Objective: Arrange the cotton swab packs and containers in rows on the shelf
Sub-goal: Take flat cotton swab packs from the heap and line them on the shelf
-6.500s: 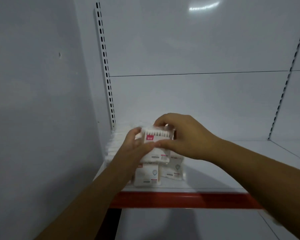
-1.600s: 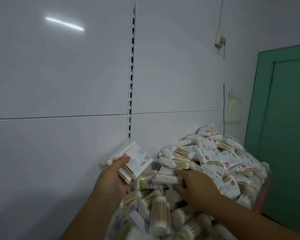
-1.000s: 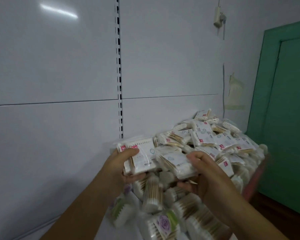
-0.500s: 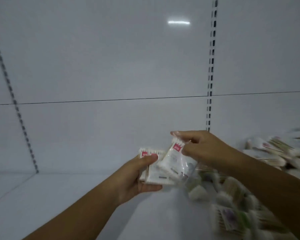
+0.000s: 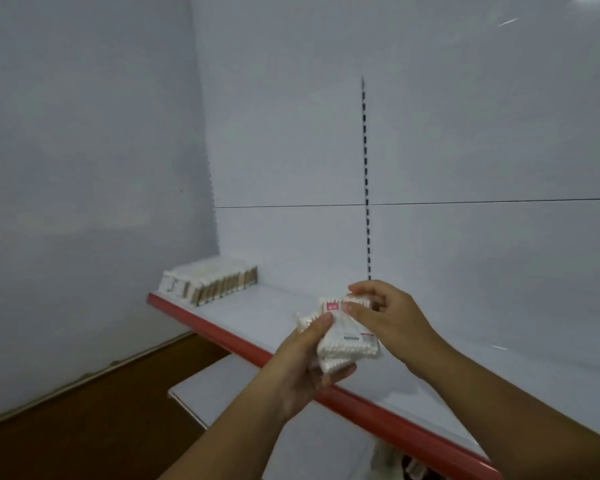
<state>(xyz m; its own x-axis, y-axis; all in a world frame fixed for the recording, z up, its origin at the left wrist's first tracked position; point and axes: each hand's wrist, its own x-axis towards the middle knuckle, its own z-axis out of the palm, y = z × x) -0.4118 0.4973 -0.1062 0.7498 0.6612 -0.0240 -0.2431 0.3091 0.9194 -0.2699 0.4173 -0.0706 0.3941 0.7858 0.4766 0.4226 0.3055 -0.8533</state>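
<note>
My left hand (image 5: 305,367) grips a small stack of flat cotton swab packs (image 5: 347,336) from below, thumb on top. My right hand (image 5: 388,318) pinches the upper edge of the top pack by its red label. Both hands hold the packs in the air above the front of the white shelf (image 5: 267,311). At the far left end of the shelf, against the wall, stands a row of swab packs (image 5: 210,282) set upright on edge.
The shelf has a red front lip (image 5: 222,337) running diagonally. A lower white shelf (image 5: 219,386) sits beneath it, with something pale (image 5: 392,460) below at bottom right. A slotted upright (image 5: 366,188) runs up the back panel. Brown floor (image 5: 84,420) lies at the left.
The view has swung left, away from the loose pile of packs to the shelf's left end. Both hands still hold the packs, now carried over the shelf front.
</note>
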